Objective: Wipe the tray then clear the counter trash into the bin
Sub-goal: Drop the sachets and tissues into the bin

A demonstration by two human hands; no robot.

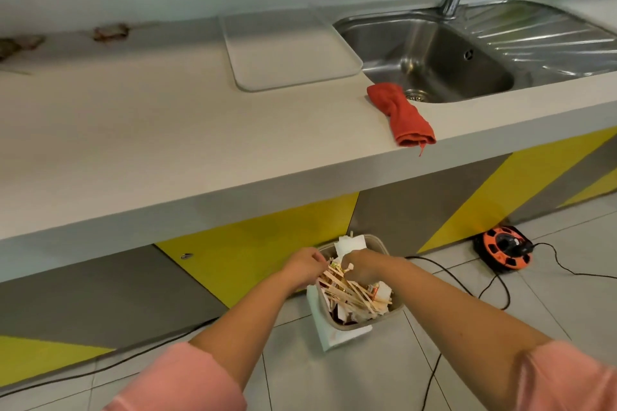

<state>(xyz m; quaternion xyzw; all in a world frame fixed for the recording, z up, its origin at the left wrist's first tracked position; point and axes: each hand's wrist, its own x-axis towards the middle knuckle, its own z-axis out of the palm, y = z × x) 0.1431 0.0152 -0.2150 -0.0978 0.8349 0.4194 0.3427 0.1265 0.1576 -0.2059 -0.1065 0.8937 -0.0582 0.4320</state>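
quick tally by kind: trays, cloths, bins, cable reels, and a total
tray: 1
red cloth: 1
bin: 1
cable reel: 1
total: 4

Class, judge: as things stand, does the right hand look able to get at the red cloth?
Likely not yet: the right hand is low over the bin, pinching trash. Nothing covers the red cloth at the counter edge.
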